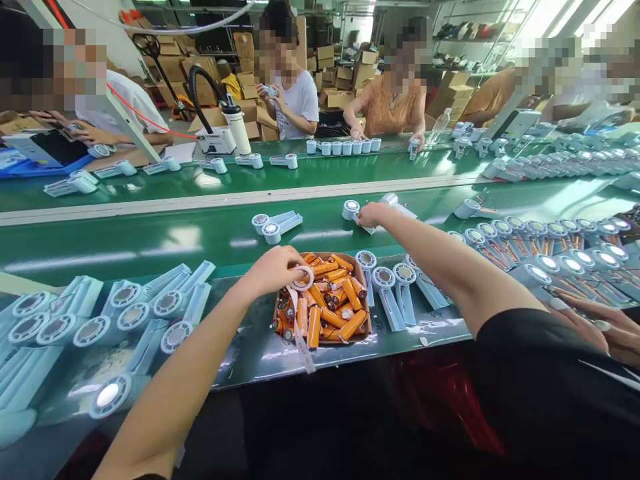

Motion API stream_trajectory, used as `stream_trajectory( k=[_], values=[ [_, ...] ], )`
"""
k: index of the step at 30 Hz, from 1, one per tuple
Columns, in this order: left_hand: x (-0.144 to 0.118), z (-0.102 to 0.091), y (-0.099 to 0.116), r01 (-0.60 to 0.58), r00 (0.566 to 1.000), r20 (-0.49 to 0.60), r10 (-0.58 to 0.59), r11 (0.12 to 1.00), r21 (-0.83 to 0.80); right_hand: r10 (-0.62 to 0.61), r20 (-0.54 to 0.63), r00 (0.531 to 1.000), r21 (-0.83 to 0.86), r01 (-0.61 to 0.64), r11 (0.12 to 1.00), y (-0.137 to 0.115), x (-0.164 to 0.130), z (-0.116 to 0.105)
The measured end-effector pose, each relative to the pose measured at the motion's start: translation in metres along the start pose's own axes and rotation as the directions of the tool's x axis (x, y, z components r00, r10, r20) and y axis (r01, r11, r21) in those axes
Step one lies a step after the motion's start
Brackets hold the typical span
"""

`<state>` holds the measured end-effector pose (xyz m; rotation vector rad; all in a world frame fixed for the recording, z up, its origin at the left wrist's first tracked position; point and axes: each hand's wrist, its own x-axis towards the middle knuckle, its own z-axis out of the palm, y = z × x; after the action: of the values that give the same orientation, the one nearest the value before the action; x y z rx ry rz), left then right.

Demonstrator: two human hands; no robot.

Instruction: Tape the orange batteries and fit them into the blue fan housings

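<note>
Left hand (273, 270), at frame centre, is closed on a roll of tape (303, 278) that I hold over the upper left corner of the box of orange battery cells (325, 303). Right hand (373, 215), extended to upper centre, rests fingers-down on a pale blue fan housing (397, 205) lying on the green conveyor belt (150, 243); I cannot tell whether it grips. More fan housings (395, 293) lie just right of the box

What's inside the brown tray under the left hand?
The tray holds a loose heap of orange cylinders. The left hand, holding a roll of tape, covers its near-left corner; the tray floor is hidden.
</note>
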<state>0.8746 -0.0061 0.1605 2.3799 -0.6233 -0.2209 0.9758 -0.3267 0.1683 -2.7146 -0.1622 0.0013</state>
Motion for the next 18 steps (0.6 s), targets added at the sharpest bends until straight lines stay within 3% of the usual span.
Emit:
stream_trajectory(
  k=[3,5,6,7,9,11,14,16,18],
  values=[
    [-0.017,0.0,0.008,-0.027,0.974,-0.224,-0.04,0.958,-0.285,-0.094,-0.046,0.994,0.057,0.097,0.994,-0.046,-0.04,-0.003],
    [-0.038,0.007,0.017,-0.117,0.892,-0.415,-0.178,0.797,-0.592,-0.214,-0.007,0.977,0.193,0.211,0.958,-0.079,-0.085,0.011],
    [-0.048,0.012,0.022,-0.169,0.847,-0.463,-0.262,0.693,-0.701,-0.314,0.039,0.949,0.362,0.279,0.889,-0.095,-0.111,0.021],
    [-0.057,0.018,0.027,-0.199,0.815,-0.475,-0.331,0.611,-0.767,-0.419,0.11,0.901,0.534,0.302,0.79,-0.11,-0.136,0.033],
    [-0.07,0.03,0.035,-0.187,0.796,-0.454,-0.399,0.552,-0.813,-0.54,0.222,0.812,0.73,0.229,0.644,-0.133,-0.179,0.054],
    [-0.078,0.039,0.038,-0.156,0.798,-0.426,-0.426,0.537,-0.829,-0.561,0.319,0.763,0.807,0.092,0.584,-0.146,-0.205,0.068],
    [-0.083,0.049,0.038,-0.132,0.779,-0.416,-0.47,0.525,-0.841,-0.502,0.378,0.777,0.845,-0.068,0.531,-0.154,-0.216,0.076],
    [-0.084,0.054,0.039,-0.097,0.782,-0.386,-0.49,0.515,-0.851,-0.468,0.345,0.814,0.843,-0.05,0.536,-0.158,-0.213,0.076],
    [-0.084,0.056,0.044,-0.098,0.786,-0.353,-0.507,0.463,-0.881,-0.503,0.31,0.807,0.838,0.017,0.545,-0.16,-0.209,0.074]
  ],
)
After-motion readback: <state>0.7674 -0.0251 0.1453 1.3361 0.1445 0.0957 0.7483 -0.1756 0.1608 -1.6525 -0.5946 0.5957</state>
